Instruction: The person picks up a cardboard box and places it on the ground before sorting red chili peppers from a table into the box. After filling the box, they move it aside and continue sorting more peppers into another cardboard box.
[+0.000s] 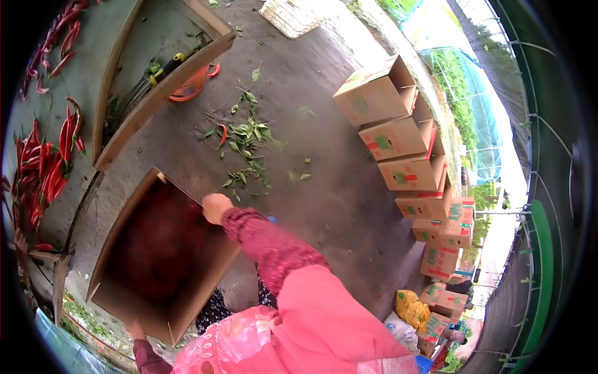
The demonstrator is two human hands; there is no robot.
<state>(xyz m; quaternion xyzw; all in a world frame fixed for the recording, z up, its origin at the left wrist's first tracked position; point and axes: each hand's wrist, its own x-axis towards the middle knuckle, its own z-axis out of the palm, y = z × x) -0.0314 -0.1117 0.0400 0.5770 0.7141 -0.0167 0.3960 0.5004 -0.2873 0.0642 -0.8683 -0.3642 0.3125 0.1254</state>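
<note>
A cardboard box [128, 305] stands open-topped in front of my body, tilted in the view. Its inside holds a dark red, blurred mass that looks like red chili peppers [159, 243]. My right hand [216, 207] is closed over the box's right-hand edge. At the near left corner, my left hand [135, 330] grips the box's outer side, its fingers partly hidden. Maroon sleeves cover both arms. Beside the box, on the sorting table at left, lies a pile of red chili peppers [40, 174].
A wood-framed tray [115, 146] with yellow-black handled tools sits on the table, an orange basin [187, 87] beneath it. Green leaves [252, 134] litter the floor. Open cardboard boxes [398, 137] line the right side. A cream crate [289, 19] stands at the back, a yellow sack [411, 310] lower right.
</note>
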